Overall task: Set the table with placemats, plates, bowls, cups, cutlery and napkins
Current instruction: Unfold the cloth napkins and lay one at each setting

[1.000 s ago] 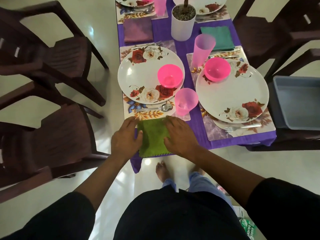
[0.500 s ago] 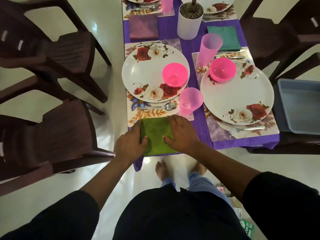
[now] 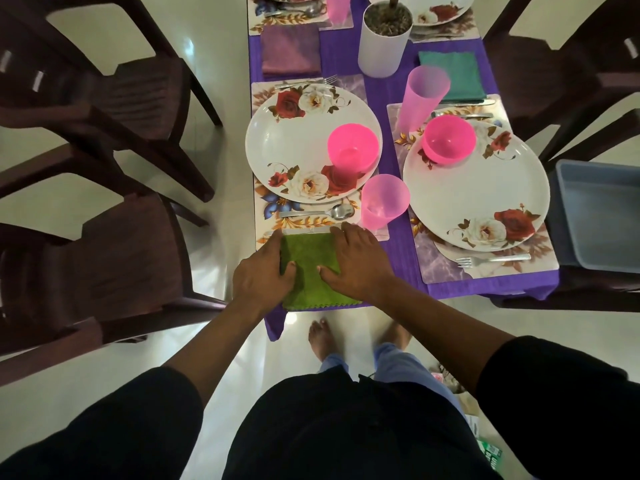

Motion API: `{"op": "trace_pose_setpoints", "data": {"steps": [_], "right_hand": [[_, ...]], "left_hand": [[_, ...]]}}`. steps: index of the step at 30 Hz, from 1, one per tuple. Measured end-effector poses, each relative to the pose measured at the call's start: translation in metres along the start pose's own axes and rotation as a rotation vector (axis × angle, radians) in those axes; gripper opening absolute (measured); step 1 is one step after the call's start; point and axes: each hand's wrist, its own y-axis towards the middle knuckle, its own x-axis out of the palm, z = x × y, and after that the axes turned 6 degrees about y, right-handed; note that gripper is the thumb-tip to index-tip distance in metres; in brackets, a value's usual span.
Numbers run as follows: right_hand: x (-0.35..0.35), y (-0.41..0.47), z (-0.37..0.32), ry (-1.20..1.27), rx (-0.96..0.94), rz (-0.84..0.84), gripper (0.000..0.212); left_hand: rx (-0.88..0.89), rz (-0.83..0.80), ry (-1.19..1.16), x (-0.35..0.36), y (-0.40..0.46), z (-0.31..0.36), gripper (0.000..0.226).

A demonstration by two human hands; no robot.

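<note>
A pink bowl (image 3: pixel 352 146) is sitting on each plate (image 3: pixel 294 143); both hands' flat, wide grips, left hand (image 3: pixel 264 276) and right hand (image 3: pixel 356 259), are pressing the folded green napkin (image 3: pixel 311 271).

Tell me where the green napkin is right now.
In the head view, the green napkin lies at the table's near edge, just below the near-left placemat's spoon, with the left hand and right hand pressing its two sides.
</note>
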Motion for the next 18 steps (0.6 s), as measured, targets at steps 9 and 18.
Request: {"op": "trace_pose_setpoints", "data": {"steps": [9, 18], "right_hand": [[0.0042, 0.0014, 0.0005, -0.015, 0.006, -0.014, 0.088], [0.0054, -0.008, 0.0059, 0.07, -0.037, 0.029, 0.076]], "left_hand": [[0.031, 0.008, -0.032, -0.0021, 0.0115, -0.0031, 0.075], [0.15, 0.054, -0.015, -0.0017, 0.0059, -0.0038, 0.067]]}}
